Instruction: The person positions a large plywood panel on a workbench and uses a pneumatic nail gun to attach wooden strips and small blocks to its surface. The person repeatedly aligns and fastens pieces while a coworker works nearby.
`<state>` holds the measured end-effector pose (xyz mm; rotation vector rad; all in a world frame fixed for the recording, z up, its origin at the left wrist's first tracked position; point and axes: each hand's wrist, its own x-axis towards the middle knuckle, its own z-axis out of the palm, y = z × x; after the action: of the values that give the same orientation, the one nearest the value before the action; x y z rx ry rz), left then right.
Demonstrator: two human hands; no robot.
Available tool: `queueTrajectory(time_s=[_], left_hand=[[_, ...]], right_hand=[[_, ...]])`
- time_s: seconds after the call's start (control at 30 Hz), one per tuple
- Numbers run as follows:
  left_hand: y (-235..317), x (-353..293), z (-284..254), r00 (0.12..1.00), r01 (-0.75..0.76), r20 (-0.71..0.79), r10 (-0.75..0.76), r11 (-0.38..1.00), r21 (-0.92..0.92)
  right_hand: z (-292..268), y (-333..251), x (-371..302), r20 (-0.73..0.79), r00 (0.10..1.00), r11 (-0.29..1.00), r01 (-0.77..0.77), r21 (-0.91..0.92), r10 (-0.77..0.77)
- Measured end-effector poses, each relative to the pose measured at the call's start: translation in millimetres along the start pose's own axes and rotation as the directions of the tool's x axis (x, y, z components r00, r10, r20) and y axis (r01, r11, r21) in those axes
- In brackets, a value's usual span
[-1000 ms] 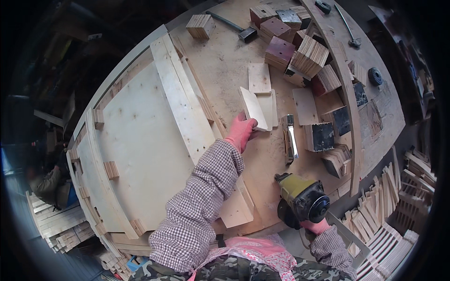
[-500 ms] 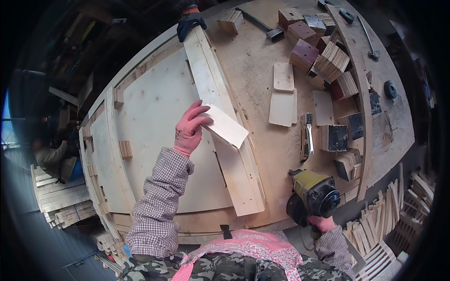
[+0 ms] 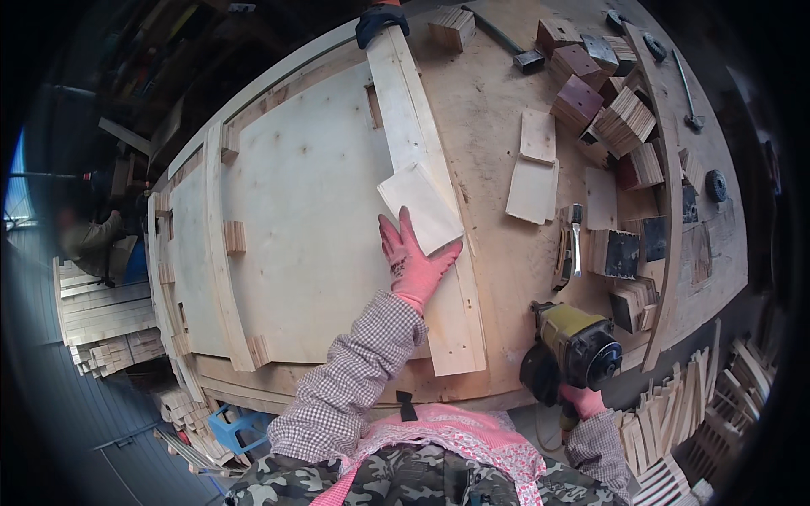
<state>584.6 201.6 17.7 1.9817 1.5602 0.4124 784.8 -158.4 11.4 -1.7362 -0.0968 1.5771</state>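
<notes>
My left hand (image 3: 415, 268), in a pink glove, holds a small pale rectangular plywood piece (image 3: 423, 201) by its near corner. Its index finger lies over the face and the thumb is spread along the lower right edge. The piece sits tilted across a long wooden beam (image 3: 454, 333) of a large pallet-like frame. At the lower right my right hand (image 3: 582, 400), also gloved in pink, is wrapped round the handle of a yellow and black nail gun (image 3: 575, 336). The gun stands at the table's near edge, apart from the beam; its body partly hides my fingers.
A co-worker's dark-gloved hand (image 3: 382, 24) rests on the beam's far end. On the right lie a hammer (image 3: 510, 44), a metal-handled tool (image 3: 570, 246), loose plywood pieces (image 3: 533, 177) and several stacked blocks (image 3: 624, 122) beside a long wooden strip (image 3: 672, 194). Wood slats (image 3: 675, 390) stand at lower right.
My left hand has moved right and nearer, and the plywood piece has turned and shifted slightly right on the beam. The view has shifted; the right hand still holds the nail gun.
</notes>
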Motion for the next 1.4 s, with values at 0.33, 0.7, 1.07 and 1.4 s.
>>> queueTrajectory(time_s=[0.33, 0.7, 1.07, 1.4], left_hand=[[-29, 97, -14, 0.965, -0.228, 0.111, 0.237, 0.969, -0.090], [-24, 120, -11, 0.956, -0.234, 0.134, 0.262, 0.953, -0.194], [-22, 128, -16, 0.940, -0.207, 0.219, 0.263, 0.946, -0.251], [-16, 111, -13, 0.972, -0.119, 0.165, 0.168, 0.955, -0.270]], right_hand=[[4, 0, -3, -0.030, 0.993, 0.993, 0.118, -0.014, -0.118], [-11, 28, 7, 0.086, 0.936, 0.765, 0.329, -0.553, -0.341], [-26, 55, 19, -0.001, 0.999, 0.949, 0.044, -0.313, -0.046], [2, 7, 0, -0.048, 0.998, 0.994, 0.047, -0.095, -0.052]])
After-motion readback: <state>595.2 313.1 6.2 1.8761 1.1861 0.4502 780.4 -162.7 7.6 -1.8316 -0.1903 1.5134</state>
